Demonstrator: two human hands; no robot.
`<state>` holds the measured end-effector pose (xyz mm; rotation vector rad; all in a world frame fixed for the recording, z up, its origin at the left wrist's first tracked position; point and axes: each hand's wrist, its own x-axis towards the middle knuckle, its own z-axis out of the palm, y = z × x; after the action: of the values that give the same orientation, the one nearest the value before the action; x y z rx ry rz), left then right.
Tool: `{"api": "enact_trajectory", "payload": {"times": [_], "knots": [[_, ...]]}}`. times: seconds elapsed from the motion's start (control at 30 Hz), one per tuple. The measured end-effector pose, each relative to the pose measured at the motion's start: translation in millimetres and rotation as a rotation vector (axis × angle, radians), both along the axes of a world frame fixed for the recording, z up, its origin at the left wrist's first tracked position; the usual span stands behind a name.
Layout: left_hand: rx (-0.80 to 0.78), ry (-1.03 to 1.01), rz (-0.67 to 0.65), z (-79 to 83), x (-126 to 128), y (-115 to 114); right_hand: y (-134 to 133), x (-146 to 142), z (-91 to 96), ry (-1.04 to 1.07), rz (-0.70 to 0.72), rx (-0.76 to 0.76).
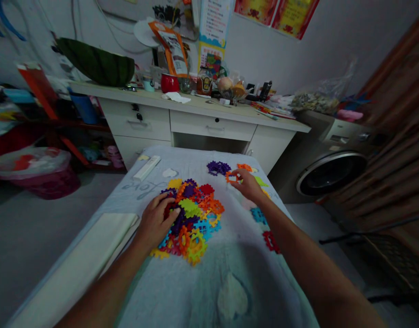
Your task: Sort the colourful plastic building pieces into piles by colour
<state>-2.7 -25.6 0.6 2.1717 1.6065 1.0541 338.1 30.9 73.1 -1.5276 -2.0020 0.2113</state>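
Observation:
A heap of plastic gear pieces (190, 207) in purple, orange, red, blue, yellow and green lies on the cloth-covered table. At the heap's left edge my left hand (157, 222) rests with thumb and fingers apart, touching pieces. My right hand (249, 185) pinches an orange gear piece (231, 177) on the far right of the table. Just beyond it is another orange gear piece (244, 167), and left of that a purple group of gears (219, 168). Along the right edge lie a green piece (261, 181), blue gears (259, 215) and red gears (271, 241), partly covered by my forearm.
A white remote control (147, 168) lies at the table's far left, and a folded cream cloth (82, 255) along the left side. Behind stands a white desk (192, 119) carrying a watermelon piece (96, 62) and jars. A washing machine (327, 155) is at the right.

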Motion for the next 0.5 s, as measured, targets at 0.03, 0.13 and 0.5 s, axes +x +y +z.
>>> {"api": "enact_trajectory", "payload": {"times": [0.03, 0.13, 0.5], "knots": [[-0.002, 0.003, -0.005, 0.1, -0.1, 0.0, 13.7, 15.3, 1.2, 0.002, -0.084, -0.010], [-0.005, 0.009, -0.007, 0.2, -0.2, -0.1, 49.3, 56.9, 2.2, -0.032, -0.354, -0.062], [-0.012, 0.017, 0.024, -4.7, -1.3, 1.5, 99.8, 107.8, -15.1, -0.071, -0.638, -0.303]]}}
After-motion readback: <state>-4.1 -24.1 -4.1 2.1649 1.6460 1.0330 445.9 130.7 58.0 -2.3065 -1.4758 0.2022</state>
